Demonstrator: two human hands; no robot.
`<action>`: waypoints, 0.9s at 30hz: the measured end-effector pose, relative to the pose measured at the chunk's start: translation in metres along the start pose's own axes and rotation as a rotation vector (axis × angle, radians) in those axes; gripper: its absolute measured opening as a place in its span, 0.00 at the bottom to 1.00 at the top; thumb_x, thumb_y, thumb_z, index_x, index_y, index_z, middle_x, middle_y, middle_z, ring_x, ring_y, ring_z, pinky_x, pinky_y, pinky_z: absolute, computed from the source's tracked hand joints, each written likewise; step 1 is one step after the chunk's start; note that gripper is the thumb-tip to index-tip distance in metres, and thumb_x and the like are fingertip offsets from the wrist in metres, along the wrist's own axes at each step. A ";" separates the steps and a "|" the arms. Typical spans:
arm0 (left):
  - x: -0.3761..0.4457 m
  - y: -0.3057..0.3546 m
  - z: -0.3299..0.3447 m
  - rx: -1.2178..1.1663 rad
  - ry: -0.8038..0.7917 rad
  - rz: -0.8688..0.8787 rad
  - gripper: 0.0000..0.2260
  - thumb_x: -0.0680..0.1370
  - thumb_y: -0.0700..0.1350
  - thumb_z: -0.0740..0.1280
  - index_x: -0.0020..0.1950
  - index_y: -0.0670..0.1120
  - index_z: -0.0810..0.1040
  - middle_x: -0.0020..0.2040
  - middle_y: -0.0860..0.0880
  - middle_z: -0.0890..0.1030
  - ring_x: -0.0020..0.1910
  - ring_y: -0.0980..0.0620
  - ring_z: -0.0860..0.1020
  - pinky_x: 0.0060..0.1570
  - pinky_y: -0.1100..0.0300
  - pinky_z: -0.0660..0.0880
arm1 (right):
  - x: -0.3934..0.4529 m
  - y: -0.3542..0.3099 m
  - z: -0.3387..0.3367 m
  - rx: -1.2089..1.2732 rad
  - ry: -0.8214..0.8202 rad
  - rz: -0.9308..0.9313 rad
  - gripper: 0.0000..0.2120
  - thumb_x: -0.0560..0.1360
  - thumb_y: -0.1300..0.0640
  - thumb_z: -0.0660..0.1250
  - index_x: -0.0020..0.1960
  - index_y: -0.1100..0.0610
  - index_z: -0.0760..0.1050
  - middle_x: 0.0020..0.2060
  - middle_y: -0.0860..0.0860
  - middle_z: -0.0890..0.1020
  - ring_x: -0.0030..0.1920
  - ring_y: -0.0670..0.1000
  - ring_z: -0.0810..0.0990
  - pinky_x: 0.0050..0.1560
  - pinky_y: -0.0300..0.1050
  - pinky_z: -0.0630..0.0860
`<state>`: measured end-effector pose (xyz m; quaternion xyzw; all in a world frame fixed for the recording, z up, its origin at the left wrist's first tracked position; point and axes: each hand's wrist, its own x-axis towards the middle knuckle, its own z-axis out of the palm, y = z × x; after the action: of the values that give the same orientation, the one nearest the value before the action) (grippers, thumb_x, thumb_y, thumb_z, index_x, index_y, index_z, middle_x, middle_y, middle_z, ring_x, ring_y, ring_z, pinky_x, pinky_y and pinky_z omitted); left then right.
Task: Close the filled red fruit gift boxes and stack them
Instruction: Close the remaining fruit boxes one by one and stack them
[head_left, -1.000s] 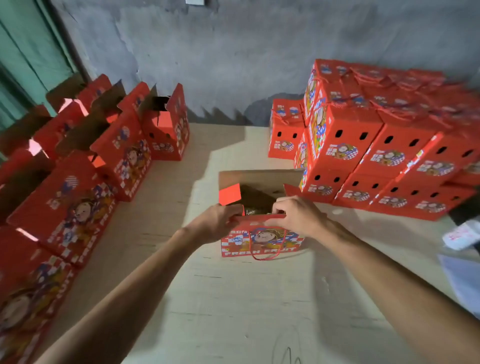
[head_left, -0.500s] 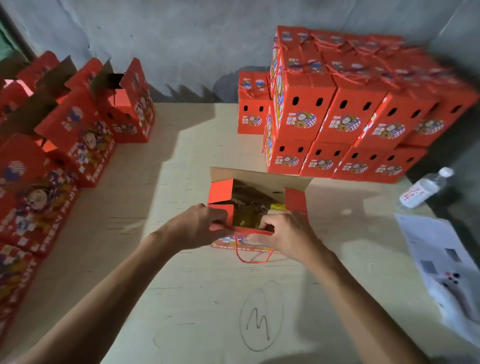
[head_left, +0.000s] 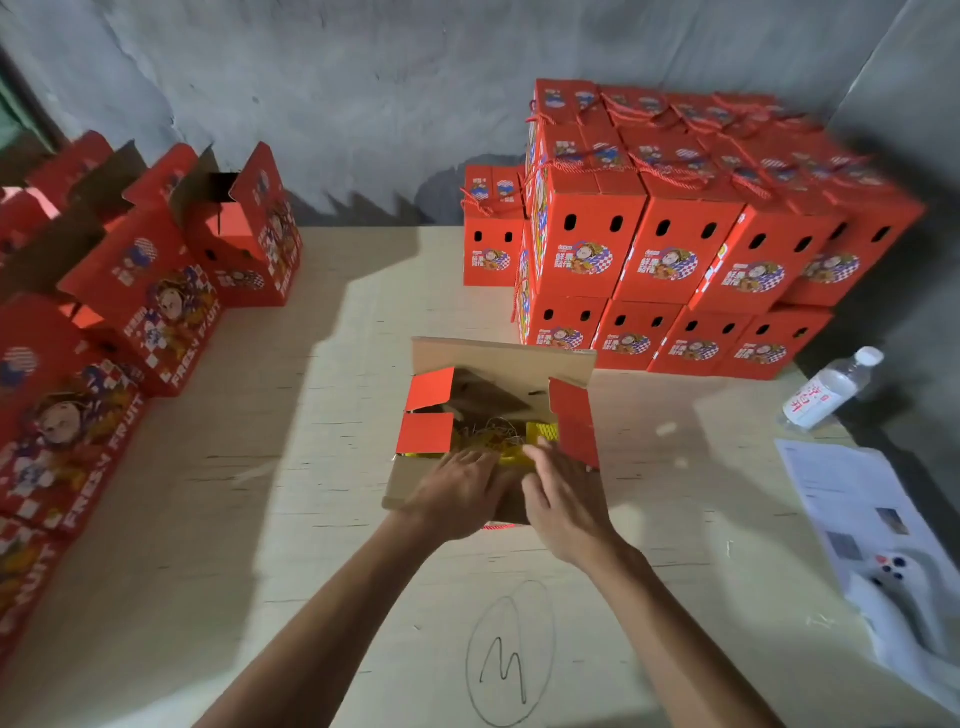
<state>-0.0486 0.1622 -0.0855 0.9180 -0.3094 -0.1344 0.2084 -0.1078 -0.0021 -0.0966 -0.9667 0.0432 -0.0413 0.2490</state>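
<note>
Pressing flat on the near brown flap (head_left: 410, 480), the left hand (head_left: 457, 493) and right hand (head_left: 563, 506) lie side by side with fingers straight, gripping nothing. Their open box (head_left: 571, 415) sits mid-table (head_left: 311, 519) (yellow netting (head_left: 543, 432) and straw show inside). Closed boxes (head_left: 675, 249) stand stacked behind it; open boxes (head_left: 145, 301) line the left.

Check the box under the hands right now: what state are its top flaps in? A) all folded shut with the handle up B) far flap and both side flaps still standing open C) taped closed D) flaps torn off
B: on the open box the far flap and both red side flaps stand up, yellow filling shows inside, and the left hand and right hand rest at the near flap.
</note>
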 end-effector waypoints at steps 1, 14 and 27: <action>-0.001 -0.004 0.004 0.102 0.011 -0.066 0.19 0.86 0.55 0.52 0.66 0.46 0.75 0.70 0.45 0.76 0.72 0.45 0.71 0.72 0.49 0.63 | 0.001 0.005 -0.001 0.037 0.064 0.029 0.19 0.84 0.54 0.58 0.74 0.56 0.71 0.74 0.53 0.72 0.74 0.55 0.70 0.73 0.48 0.68; 0.027 -0.038 -0.048 -0.218 0.205 -0.488 0.14 0.72 0.31 0.56 0.42 0.36 0.82 0.42 0.34 0.80 0.42 0.38 0.83 0.43 0.52 0.82 | 0.073 0.070 -0.027 0.346 0.209 0.536 0.11 0.83 0.57 0.64 0.62 0.56 0.81 0.60 0.54 0.83 0.50 0.49 0.80 0.46 0.38 0.75; 0.081 -0.102 -0.066 -1.080 0.229 -0.631 0.28 0.83 0.42 0.65 0.81 0.51 0.57 0.63 0.46 0.77 0.56 0.44 0.80 0.49 0.56 0.78 | 0.099 0.088 -0.019 0.250 0.065 0.193 0.39 0.81 0.49 0.67 0.83 0.55 0.49 0.78 0.53 0.67 0.71 0.55 0.74 0.56 0.56 0.78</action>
<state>0.0913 0.2048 -0.0847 0.7393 0.1116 -0.2274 0.6239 -0.0171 -0.0986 -0.1167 -0.9176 0.1384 -0.0535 0.3687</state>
